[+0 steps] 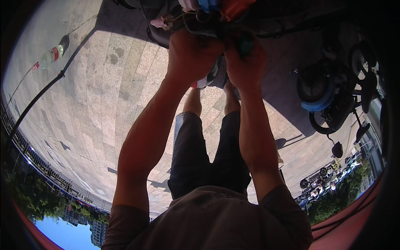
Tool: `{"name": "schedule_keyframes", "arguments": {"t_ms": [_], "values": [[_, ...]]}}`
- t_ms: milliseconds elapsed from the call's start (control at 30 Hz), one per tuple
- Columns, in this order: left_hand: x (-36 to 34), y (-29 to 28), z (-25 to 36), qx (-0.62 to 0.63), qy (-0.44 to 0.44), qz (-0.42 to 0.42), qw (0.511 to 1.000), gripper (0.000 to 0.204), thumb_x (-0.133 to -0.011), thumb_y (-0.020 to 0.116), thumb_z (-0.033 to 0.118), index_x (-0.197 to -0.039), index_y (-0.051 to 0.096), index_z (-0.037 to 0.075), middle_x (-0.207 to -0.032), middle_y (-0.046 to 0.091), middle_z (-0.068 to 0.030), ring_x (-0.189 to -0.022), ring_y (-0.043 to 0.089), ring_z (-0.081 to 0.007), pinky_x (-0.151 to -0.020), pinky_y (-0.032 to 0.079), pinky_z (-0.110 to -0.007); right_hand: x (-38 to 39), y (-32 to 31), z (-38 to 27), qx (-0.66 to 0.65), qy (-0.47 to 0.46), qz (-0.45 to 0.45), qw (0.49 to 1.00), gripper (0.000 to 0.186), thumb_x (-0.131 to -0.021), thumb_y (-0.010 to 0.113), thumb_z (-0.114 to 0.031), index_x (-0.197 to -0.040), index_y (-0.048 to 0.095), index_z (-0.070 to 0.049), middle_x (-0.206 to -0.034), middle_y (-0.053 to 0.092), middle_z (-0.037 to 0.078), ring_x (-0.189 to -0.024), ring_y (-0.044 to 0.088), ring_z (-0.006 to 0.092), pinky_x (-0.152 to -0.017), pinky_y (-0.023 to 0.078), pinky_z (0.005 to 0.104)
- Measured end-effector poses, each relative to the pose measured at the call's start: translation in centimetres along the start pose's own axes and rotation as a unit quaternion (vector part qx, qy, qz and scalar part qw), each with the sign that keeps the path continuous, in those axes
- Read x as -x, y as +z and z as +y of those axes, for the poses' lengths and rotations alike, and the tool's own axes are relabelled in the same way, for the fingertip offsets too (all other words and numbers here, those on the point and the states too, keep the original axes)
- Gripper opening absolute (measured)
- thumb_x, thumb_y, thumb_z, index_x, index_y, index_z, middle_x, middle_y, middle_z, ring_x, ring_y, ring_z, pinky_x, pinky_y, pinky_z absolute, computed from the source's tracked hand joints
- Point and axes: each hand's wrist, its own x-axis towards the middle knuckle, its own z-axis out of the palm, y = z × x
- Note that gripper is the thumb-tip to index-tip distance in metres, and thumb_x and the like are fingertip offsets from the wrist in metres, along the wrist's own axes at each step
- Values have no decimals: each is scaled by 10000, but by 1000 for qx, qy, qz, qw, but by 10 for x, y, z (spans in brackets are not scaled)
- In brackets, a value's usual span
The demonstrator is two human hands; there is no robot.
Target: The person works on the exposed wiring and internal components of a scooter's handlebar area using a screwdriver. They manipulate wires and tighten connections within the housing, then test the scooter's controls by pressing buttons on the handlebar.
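Note:
Both of my hands are close together at the top middle, in deep shade, in front of a dark machine with wiring. My left hand (192, 57) is closed in a fist, its fingers curled away and whatever is in them hidden. My right hand (246, 66) is also closed, around a small teal-green thing (246, 44) too dark to name. Just beyond them sit a pale pink plug-like connector (160, 23) on thin wires, a blue block-shaped part (208, 5) and an orange-red part (236, 9). A dark cable (200, 31) bends past my left knuckles.
Stone paving (121, 96) spreads around my legs. On the left are a clear bottle with a red band (53, 55) and a long black cable (46, 92). A parked scooter with a blue part (318, 102) stands on the right; a metal fence (62, 181) runs behind.

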Motion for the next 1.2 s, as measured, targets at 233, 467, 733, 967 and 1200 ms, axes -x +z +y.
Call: {"name": "schedule_keyframes", "arguments": {"t_ms": [233,467,733,967,1200], "values": [[-7,-8,-4,-32,21,-51,998,86,-715,677,90,-762,631,35,-635,626,-79,-581,626,-153,-520,473,-280,-2,2,2,-28,12,0,1000,163,-778,669,-84,-921,632,-15,-716,662,89,-662,646,131,-582,500,258],[27,-27,-18,-27,-13,-152,988,162,-746,595,-25,-905,616,-3,-779,658,-58,-746,642,-130,-697,504,-251,-1,-4,-3,92,-12,-7,996,138,-817,643,-86,-932,622,-13,-734,658,68,-671,630,139,-609,496,271],[53,-38,-46,194,-174,32,965,167,-785,603,-71,-944,575,-27,-834,642,-88,-787,655,-171,-727,529,-281,44,-36,-2,16,131,11,991,147,-848,623,-107,-966,616,-20,-862,646,82,-784,609,139,-718,473,258],[91,-37,-91,-8,-260,84,962,81,-798,634,28,-860,590,2,-784,637,-64,-703,616,-126,-664,494,-267,76,-54,23,72,165,-21,983,180,-859,640,-156,-987,622,-31,-922,642,102,-772,594,134,-727,469,256],[87,-59,-135,-253,-131,87,955,106,-783,634,139,-836,613,50,-787,650,-135,-749,644,-305,-688,505,-362,77,-64,22,80,176,-29,981,158,-857,625,-129,-988,630,-42,-802,635,57,-718,581,99,-685,464,233]]}}
